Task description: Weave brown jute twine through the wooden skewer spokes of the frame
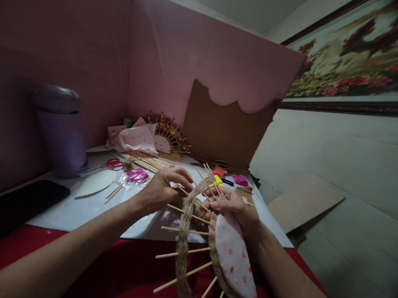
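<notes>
A fan-shaped frame of wooden sticks point(198, 251) is held tilted over the table's near edge. Bands of brown twine point(183, 241) are woven across its sticks, and a half-round panel of pink dotted cloth point(233, 260) covers its inner part. My right hand point(234, 207) grips the frame near the cloth's upper end, its fingers wrapped around the sticks. At the outer twine band, my left hand point(165, 183) is closed, with thumb and fingertips pinched at the end of one stick. Whether twine is also between those fingertips is hard to see.
Behind lie a bundle of sticks point(141, 160), red-handled scissors point(114, 163), a bagged magenta lump point(136, 175) and a white cut-out point(96, 183). A purple tumbler point(61, 137) stands left. A decorated fan point(173, 132) and cut cardboard point(226, 128) lean at the back.
</notes>
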The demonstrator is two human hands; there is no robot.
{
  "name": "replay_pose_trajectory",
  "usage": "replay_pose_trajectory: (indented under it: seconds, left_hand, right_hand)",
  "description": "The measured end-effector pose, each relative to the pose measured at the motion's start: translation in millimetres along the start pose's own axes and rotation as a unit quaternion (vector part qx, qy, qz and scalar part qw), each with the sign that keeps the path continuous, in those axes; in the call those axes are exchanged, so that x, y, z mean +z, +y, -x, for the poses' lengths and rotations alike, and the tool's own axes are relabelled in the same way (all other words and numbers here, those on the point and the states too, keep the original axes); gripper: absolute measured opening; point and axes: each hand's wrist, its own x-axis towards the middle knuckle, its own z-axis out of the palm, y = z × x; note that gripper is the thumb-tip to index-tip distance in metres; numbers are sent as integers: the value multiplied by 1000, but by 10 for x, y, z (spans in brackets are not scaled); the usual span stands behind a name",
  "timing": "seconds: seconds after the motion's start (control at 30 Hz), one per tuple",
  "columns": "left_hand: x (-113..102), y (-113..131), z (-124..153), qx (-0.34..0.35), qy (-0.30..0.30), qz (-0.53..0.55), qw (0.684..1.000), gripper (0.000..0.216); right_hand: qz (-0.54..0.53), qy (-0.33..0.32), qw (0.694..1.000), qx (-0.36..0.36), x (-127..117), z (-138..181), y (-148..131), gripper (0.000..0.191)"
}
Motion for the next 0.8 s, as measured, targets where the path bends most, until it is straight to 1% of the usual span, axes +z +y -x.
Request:
replay_pose_trajectory:
  seconds: [0.13, 0.2, 0.33, 0.4, 0.6, 0.8]
  left_hand:
    - [-9, 13, -6, -51, -32, 92, 994, 15]
    - [-13, 32, -7, -70, -33, 110, 991, 12]
    - [-8, 65, -3, -148, -42, 157, 976, 9]
    - [0, 72, -1, -170, -46, 181, 967, 9]
    - [7, 77, -13, -163, -24, 207, 965, 13]
    - [-9, 71, -16, -154, -27, 217, 964, 12]
  right_hand:
    - [-10, -12, 1000, 6, -9, -7, 9, 32]
    - [-13, -16, 1000, 2, -14, -13, 16, 32]
    - [-26, -31, 999, -15, -18, -27, 37, 29]
    - [-30, -36, 999, -19, -18, -29, 46, 29]
    - [-22, -32, 999, -17, -22, -20, 41, 29]
    - [-29, -30, 999, -10, -15, -25, 31, 32]
